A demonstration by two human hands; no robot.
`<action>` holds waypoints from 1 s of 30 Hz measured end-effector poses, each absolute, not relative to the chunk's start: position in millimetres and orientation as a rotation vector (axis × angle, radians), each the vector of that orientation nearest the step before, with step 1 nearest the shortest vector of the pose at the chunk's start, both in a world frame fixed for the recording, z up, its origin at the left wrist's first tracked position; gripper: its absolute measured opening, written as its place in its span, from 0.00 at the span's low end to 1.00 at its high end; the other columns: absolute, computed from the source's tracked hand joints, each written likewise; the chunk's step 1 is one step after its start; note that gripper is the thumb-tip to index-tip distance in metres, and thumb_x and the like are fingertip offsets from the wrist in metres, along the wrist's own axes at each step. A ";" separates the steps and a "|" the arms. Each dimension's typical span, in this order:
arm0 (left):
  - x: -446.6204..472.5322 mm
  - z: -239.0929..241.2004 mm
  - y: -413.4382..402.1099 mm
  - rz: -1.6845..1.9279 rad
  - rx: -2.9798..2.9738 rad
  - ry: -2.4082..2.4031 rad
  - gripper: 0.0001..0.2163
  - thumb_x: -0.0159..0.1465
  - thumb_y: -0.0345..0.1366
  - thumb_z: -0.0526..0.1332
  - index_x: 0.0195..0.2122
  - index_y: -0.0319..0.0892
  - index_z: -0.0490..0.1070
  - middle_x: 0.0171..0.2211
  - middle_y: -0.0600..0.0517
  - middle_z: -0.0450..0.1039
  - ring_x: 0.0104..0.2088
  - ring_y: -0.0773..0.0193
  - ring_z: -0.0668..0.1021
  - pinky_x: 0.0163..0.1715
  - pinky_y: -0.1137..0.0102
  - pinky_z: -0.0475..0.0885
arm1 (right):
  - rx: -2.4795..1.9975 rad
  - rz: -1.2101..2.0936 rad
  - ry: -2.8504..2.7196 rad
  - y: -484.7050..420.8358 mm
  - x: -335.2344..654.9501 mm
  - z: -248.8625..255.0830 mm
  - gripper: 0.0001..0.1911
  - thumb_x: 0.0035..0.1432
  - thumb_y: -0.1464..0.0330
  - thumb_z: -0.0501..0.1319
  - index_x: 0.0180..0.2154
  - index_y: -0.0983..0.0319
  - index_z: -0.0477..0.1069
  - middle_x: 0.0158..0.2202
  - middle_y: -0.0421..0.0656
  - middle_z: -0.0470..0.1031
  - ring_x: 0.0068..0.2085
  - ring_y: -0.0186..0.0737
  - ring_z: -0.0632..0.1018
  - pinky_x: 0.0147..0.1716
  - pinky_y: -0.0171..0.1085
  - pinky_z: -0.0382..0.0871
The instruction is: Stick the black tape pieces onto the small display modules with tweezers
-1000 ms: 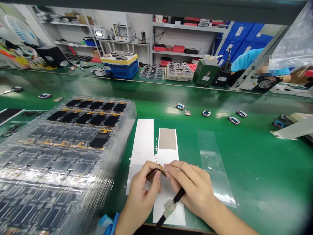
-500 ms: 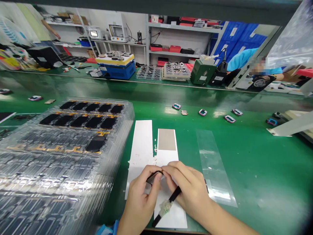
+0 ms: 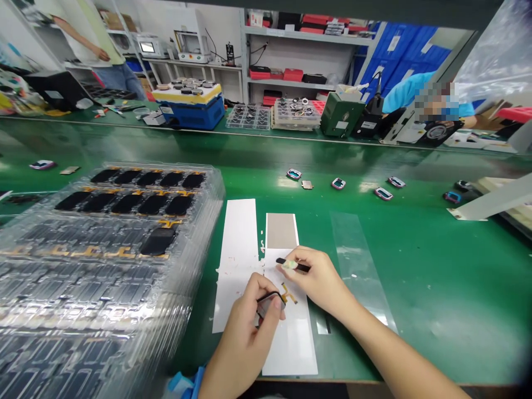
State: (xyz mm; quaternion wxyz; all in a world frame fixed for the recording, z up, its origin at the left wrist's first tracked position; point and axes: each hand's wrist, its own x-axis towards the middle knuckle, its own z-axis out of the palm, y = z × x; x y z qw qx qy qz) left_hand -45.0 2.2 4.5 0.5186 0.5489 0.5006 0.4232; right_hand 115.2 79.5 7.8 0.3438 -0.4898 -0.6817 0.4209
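My left hand is closed around a small black-edged display screen, thumb on its greyish face. An orange flex cable sticks out from the screen's right side. Up and to the right, my right hand grips a thin black tool wrapped with pale tape near one end; its exact kind is unclear. Both hands are above a white backing sheet that bears a grey-brown adhesive patch at its far end. Another white sheet lies to the left, with small scraps between the two.
Stacked clear plastic trays holding black screens fill the left side. A clear film strip lies on the right. Several small watch-like frames rest farther back. Beyond stand a blue box and two people.
My right hand has moved away from the screen, up and to the right, turning the black tool in its fingers. The flex cable now shows. My left hand still holds the screen.
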 end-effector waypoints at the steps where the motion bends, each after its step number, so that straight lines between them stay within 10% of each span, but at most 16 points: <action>1: -44.5 4.7 1.7 1.038 1.260 1.197 0.08 0.71 0.41 0.53 0.36 0.46 0.62 0.28 0.53 0.70 0.30 0.62 0.74 0.27 0.71 0.63 | -1.265 1.133 -1.758 79.5 115.3 7.8 0.07 0.54 0.69 0.63 0.25 0.62 0.72 0.26 0.40 0.74 0.29 0.35 0.74 0.29 0.33 0.67; 15: -49.2 -3.5 2.9 1.150 1.122 1.187 0.13 0.71 0.49 0.54 0.36 0.46 0.61 0.21 0.60 0.52 0.22 0.67 0.59 0.23 0.75 0.59 | -0.949 1.812 -1.442 61.1 103.3 25.8 0.15 0.55 0.57 0.65 0.27 0.62 0.76 0.23 0.39 0.77 0.28 0.35 0.77 0.33 0.36 0.72; 30: -51.3 -2.5 -1.0 1.086 1.047 1.066 0.11 0.71 0.48 0.54 0.42 0.47 0.58 0.26 0.58 0.58 0.27 0.67 0.62 0.29 0.73 0.62 | -1.065 1.417 -1.622 53.1 104.3 23.2 0.09 0.58 0.67 0.62 0.27 0.62 0.75 0.26 0.41 0.76 0.29 0.36 0.74 0.30 0.35 0.66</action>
